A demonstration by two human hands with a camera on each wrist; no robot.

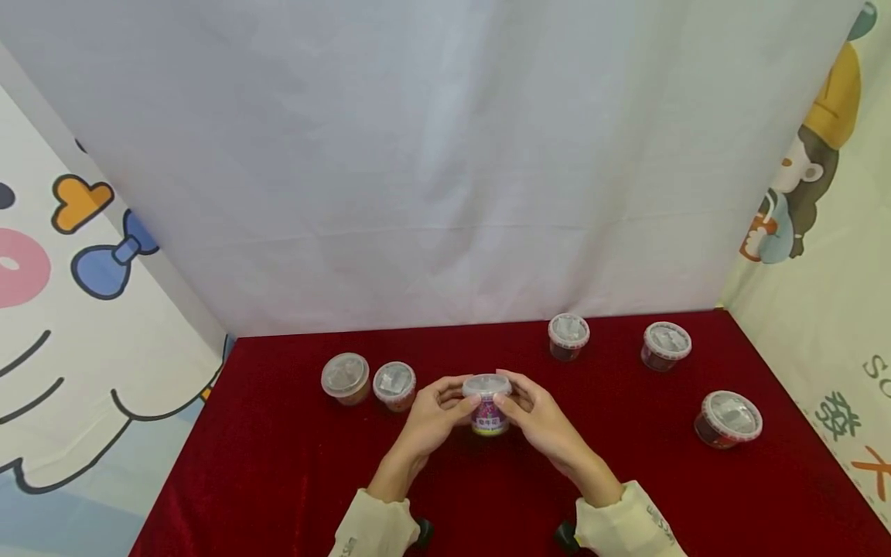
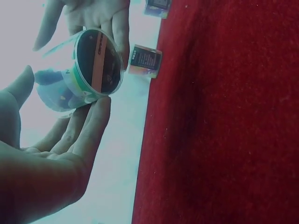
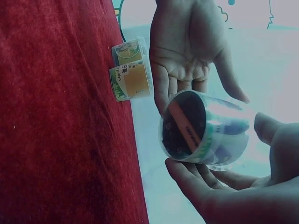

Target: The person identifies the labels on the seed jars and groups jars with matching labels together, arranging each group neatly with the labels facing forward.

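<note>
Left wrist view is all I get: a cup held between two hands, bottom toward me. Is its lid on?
Observer: Yes, the head view shows a clear lid on the cup, held by the left hand and right hand.
Operator: Other cups around?
Observer: Five lidded ones on the red cloth: two on the left, three on the right.
Operator: Is the held cup resting on the cloth?
Observer: The right wrist view shows it raised off the cloth.
</note>
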